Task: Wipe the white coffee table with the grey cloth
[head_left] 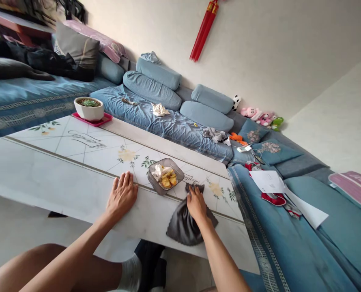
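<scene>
My left hand (121, 196) lies flat on the white marble-patterned table (61, 174), fingers apart, holding nothing. My right hand (197, 204) grips the gathered top of a dark grey cloth pouch (183, 227), which lies on the tabletop. Between my hands, slightly farther away, stands a square grey mesh bowl (166, 175) holding yellow fruit slices and crumpled tissue. Neither hand touches the bowl. The pouch's contents are hidden.
A white pot with a succulent (88, 106) stands on a pink tray (92, 119) at the table's far end. A blue sofa (159, 125) with cushions, clothes, papers and plush toys runs along the table's far side and right. My legs show below the table.
</scene>
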The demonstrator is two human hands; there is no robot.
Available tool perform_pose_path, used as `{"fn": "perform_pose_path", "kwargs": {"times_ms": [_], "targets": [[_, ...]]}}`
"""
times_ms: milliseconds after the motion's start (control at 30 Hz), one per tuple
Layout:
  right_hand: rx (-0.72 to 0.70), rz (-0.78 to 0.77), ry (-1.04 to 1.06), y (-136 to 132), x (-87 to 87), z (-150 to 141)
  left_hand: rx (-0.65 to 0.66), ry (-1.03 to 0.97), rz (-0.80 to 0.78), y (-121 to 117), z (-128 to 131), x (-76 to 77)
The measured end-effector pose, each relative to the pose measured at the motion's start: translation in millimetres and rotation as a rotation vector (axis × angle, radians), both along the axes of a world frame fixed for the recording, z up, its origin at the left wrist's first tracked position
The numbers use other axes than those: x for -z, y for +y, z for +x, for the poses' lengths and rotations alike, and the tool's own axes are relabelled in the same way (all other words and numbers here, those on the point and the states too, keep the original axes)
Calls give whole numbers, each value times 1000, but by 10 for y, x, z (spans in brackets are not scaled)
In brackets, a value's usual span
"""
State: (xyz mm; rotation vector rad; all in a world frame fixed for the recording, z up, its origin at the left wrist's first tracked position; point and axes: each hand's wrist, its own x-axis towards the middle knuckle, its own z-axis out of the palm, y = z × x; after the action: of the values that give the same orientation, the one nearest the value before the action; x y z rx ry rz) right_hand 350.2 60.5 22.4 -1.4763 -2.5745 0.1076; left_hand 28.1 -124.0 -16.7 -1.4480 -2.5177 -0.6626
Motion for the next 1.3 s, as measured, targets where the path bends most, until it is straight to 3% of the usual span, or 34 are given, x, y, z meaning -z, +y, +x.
{"fn": "perform_pose_path", "kwargs": {"times_ms": [100,233,300,367,467,567,633,700,767,833,900,967,1033,1100,1167,1233,1300], "targets": [[4,-3,10,-52,39,-3,1,-21,-13,-21,9,-46],[-48,16,39,-503,270,601,4,-28,-6,-27,11,-25],[-40,5,33,-525,252,715,10,-34,10,-25,11,0],[7,-33,-4,-339,108,526,12,-32,16,-21,20,9],[66,-59,-16,31,-153,-44,7,-7,6,2,51,-16],[38,-59,12,-18,-159,-270,1,-10,-9,1,19,-45],[-57,-62,43,-320,24,10,31,-66,-41,-81,-110,-40],[-123,-63,95,-603,235,589,154,-138,-84,-266,-333,-10],[-49,-54,143,-635,319,1241,256,-154,-93,-520,-582,26],[141,-37,134,-344,217,1669,226,-105,-85,-753,-760,29],[278,-9,105,144,10,1682,114,-39,-107,-881,-813,-25],[293,15,96,599,-171,1302,55,0,-163,-899,-762,-117],[223,27,115,813,-232,721,29,13,-205,-866,-681,-201],[123,16,119,684,-144,212,24,11,-231,-844,-642,-242],[-18,0,113,257,65,30,38,14,-248,-857,-661,-229],[-160,-10,120,-263,288,298,70,29,-253,-892,-704,-177],[-199,-23,139,-585,375,898,86,50,-237,-921,-730,-121]]}}
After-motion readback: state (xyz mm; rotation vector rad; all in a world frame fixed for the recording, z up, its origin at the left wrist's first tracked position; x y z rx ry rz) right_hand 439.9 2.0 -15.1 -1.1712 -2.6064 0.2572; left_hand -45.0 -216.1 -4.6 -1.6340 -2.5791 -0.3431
